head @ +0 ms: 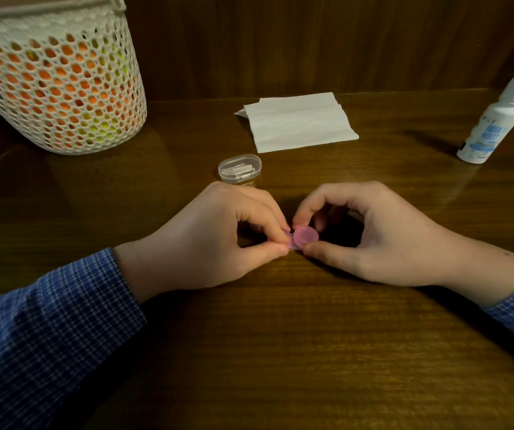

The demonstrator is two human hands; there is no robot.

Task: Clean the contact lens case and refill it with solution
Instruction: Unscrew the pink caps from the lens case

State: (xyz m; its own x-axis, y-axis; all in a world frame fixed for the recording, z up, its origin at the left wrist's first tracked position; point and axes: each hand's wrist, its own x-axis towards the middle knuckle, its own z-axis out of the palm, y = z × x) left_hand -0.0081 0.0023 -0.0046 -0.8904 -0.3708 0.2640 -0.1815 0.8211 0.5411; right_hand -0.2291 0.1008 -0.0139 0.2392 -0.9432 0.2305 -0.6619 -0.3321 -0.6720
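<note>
A small pink contact lens case is pinched between both hands just above the wooden table. My left hand grips its left end with thumb and fingers, hiding that half. My right hand holds the round pink cap on the right side between thumb and forefinger. A white solution bottle with a white cap stands at the far right, apart from both hands.
A folded white tissue lies at the back centre. A small clear oval plastic box sits just beyond my left hand. A white mesh basket with orange and yellow contents stands at the back left. A wooden wall rises behind.
</note>
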